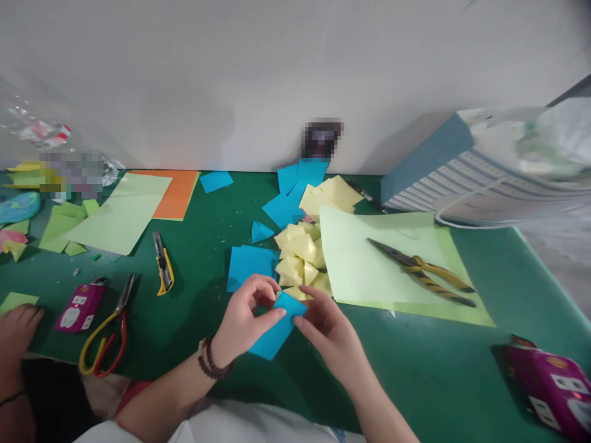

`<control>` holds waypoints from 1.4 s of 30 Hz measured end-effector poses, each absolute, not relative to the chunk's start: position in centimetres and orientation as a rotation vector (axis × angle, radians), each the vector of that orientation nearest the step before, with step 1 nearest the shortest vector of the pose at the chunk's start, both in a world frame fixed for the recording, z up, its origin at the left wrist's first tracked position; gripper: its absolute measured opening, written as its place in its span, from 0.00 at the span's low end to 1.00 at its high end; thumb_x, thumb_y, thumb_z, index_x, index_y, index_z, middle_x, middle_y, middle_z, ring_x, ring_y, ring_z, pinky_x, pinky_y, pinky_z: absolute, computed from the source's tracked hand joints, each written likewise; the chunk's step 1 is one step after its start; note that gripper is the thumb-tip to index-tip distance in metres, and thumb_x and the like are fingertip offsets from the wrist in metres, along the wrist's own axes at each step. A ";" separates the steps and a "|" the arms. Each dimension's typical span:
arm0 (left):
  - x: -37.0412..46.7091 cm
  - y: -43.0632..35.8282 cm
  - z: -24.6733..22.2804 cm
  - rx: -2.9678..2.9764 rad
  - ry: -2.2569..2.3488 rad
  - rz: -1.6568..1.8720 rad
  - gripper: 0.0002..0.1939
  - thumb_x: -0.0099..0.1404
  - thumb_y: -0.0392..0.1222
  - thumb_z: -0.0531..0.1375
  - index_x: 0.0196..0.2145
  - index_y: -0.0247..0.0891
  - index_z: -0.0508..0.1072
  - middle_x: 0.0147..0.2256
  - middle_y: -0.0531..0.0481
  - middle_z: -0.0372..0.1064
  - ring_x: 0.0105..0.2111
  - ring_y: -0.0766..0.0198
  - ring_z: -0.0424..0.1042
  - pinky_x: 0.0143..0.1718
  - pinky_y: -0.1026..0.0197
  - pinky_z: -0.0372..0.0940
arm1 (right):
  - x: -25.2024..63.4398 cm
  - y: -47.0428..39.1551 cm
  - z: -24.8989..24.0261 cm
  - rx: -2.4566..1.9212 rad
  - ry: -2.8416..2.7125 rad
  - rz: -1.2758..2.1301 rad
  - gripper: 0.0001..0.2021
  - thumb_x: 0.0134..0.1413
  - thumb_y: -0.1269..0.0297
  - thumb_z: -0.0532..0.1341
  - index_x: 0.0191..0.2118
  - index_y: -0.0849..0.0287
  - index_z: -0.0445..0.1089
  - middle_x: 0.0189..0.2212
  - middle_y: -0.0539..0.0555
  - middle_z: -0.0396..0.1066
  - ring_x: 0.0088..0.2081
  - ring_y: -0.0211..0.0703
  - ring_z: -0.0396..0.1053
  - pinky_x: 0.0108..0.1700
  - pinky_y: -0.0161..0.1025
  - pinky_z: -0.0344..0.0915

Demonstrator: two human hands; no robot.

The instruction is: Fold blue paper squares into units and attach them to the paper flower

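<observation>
Between my two hands is a blue sheet of paper (272, 340), held a little above the green table. My left hand (247, 317) pinches its upper left side between thumb and fingers. At its right corner, my right hand (329, 323) grips with the thumb in front and the fingers behind. Just beyond my fingertips lies a heap of folded pale yellow paper pieces (302, 246). A stack of blue paper squares (249, 266) rests left of that heap, with a small folded blue piece (261, 232) above it.
Long-nose pliers (420, 267) lie on light green sheets (378, 258) to the right. Leftward are a yellow utility knife (162, 264), scissors (111, 329) and a purple power strip (82, 306). Another person's hand (21, 329) is at far left. A blue box (429, 160) stands back right.
</observation>
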State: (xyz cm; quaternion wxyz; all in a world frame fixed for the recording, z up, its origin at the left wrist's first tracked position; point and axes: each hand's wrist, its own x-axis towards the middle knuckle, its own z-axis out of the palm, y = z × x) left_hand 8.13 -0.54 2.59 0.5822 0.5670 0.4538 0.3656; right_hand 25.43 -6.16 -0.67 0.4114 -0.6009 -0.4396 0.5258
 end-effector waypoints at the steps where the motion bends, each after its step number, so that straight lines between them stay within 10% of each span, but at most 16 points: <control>1: 8.3 -0.6 2.6 1.260 1.077 0.847 0.11 0.56 0.38 0.65 0.34 0.38 0.65 0.40 0.48 0.68 0.37 0.64 0.71 0.39 0.62 0.67 | 25.5 -6.0 -0.6 -1.505 -1.093 1.343 0.22 0.53 0.49 0.63 0.51 0.55 0.66 0.32 0.52 0.71 0.27 0.37 0.67 0.27 0.35 0.67; 13: 9.1 -0.5 2.3 1.115 1.120 0.792 0.21 0.58 0.41 0.65 0.49 0.40 0.66 0.31 0.55 0.65 0.31 0.67 0.71 0.32 0.66 0.68 | 25.7 -5.2 0.7 -1.445 -1.042 1.071 0.21 0.58 0.55 0.61 0.56 0.49 0.63 0.29 0.48 0.69 0.23 0.35 0.66 0.21 0.33 0.64; 23: 13.8 6.7 4.5 1.309 0.990 1.059 0.22 0.58 0.38 0.64 0.51 0.41 0.67 0.33 0.53 0.66 0.31 0.66 0.71 0.33 0.64 0.69 | 29.4 2.3 4.3 -1.472 -1.252 0.830 0.10 0.55 0.56 0.61 0.39 0.55 0.73 0.29 0.52 0.73 0.27 0.38 0.70 0.28 0.37 0.69; 31: 17.9 12.3 5.0 1.221 0.940 1.156 0.07 0.60 0.36 0.62 0.37 0.37 0.70 0.35 0.49 0.73 0.36 0.64 0.73 0.39 0.61 0.69 | 31.7 9.3 5.0 -1.363 -1.139 0.859 0.24 0.51 0.58 0.65 0.54 0.55 0.66 0.30 0.50 0.72 0.31 0.40 0.71 0.33 0.39 0.70; 42: 21.2 18.8 2.3 1.238 1.067 1.126 0.04 0.59 0.34 0.60 0.35 0.37 0.70 0.47 0.47 0.70 0.38 0.64 0.72 0.36 0.63 0.68 | 34.5 16.6 1.5 -1.362 -1.118 0.954 0.13 0.49 0.53 0.64 0.36 0.57 0.72 0.31 0.53 0.76 0.32 0.42 0.72 0.33 0.39 0.69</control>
